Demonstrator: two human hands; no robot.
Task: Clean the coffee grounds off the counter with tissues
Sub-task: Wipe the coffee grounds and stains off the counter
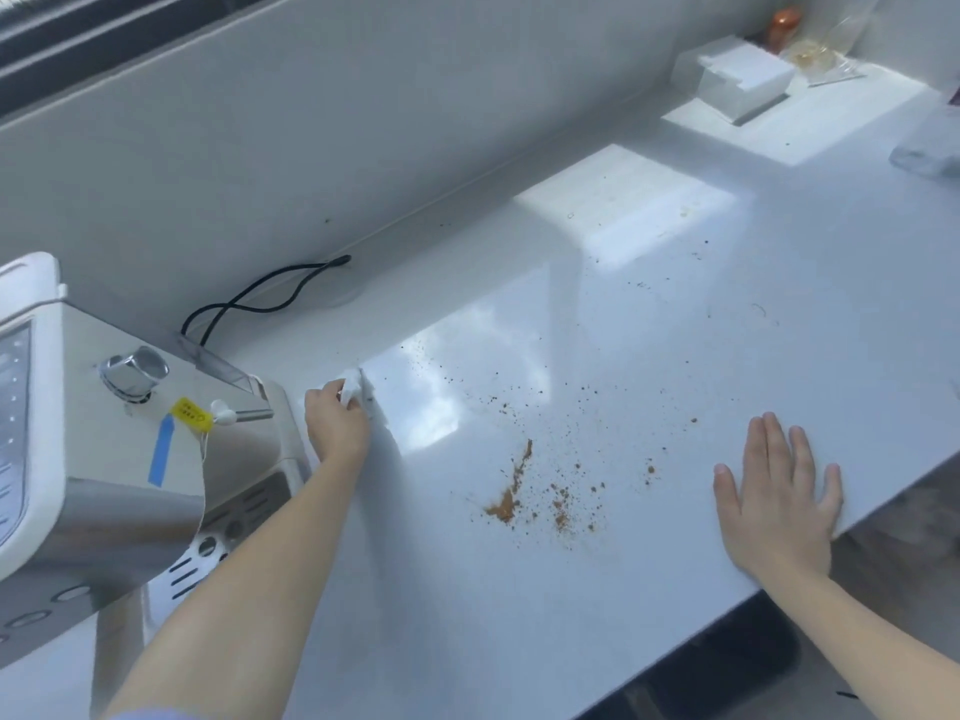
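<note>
Brown coffee grounds [511, 498] lie scattered on the white counter [649, 314], thickest in a streak and a small pile near the middle front. Finer dark specks spread up and to the right. My left hand [336, 426] presses a crumpled white tissue [359, 392] onto the counter beside the coffee machine, left of the grounds. My right hand [776, 498] lies flat, fingers spread, on the counter near its front right edge, holding nothing.
A silver and white coffee machine [119, 439] with a yellow tag stands at the left; its black cord [260, 298] loops behind it. A white tissue box [737, 77] sits at the far right back, by a wrapped item and an orange object. The counter edge [883, 501] runs diagonally at the right.
</note>
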